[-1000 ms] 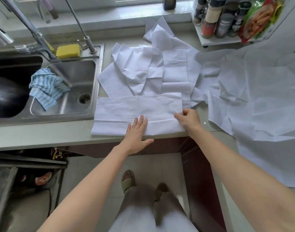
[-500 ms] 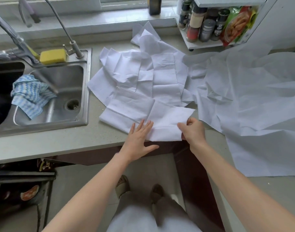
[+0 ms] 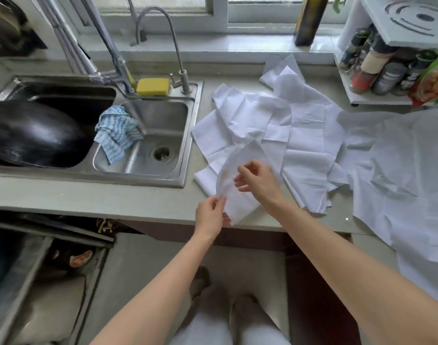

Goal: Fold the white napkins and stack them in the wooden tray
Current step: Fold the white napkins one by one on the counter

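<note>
**One napkin being held up at the counter edge**

The wooden tray is not being shown. The loose napkins [image 3: 305,135] beyond the hands are overlapping too much to be counted. One white napkin [image 3: 235,180] is being pinched by the left hand [image 3: 210,216] at its near corner and gripped by the right hand [image 3: 259,181] higher up. A sink [image 3: 148,143] is lying left of the hands.

Thin, matt white napkins [image 3: 305,135], creased like soft paper, lie on a smooth pale stone-look counter [image 3: 88,197]. A brushed steel sink [image 3: 148,155] holds a blue checked cloth [image 3: 116,131]; beside it, a glossy black pan [image 3: 31,133] and spongy yellow sponge [image 3: 152,86].
</note>
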The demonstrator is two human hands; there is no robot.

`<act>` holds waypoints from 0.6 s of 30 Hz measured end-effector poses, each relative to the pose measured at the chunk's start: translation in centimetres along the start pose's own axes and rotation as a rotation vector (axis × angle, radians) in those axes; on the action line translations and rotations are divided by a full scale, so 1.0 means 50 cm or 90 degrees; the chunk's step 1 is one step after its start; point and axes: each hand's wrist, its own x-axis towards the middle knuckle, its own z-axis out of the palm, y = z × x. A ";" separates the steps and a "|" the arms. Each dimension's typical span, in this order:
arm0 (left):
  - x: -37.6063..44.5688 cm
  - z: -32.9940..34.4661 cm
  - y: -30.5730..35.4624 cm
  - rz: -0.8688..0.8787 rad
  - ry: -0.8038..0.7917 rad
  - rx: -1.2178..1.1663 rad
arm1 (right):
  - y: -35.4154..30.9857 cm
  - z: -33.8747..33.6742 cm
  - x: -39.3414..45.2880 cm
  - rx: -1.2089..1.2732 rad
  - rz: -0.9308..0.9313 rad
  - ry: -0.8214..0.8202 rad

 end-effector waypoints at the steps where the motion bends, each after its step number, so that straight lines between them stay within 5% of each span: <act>1: 0.015 -0.008 0.002 -0.016 0.012 -0.005 | 0.005 0.003 0.008 -0.045 -0.018 0.007; 6: 0.081 -0.039 -0.003 -0.029 0.038 0.105 | 0.033 0.008 0.053 -0.270 -0.109 0.065; 10: 0.112 -0.048 -0.003 -0.041 0.059 0.167 | 0.060 0.002 0.070 -0.474 -0.163 0.011; 14: 0.133 -0.047 0.006 -0.062 0.072 0.219 | 0.080 -0.004 0.080 -0.597 -0.089 -0.041; 18: 0.146 -0.047 0.018 -0.080 0.079 0.263 | 0.086 -0.011 0.083 -0.593 -0.002 0.022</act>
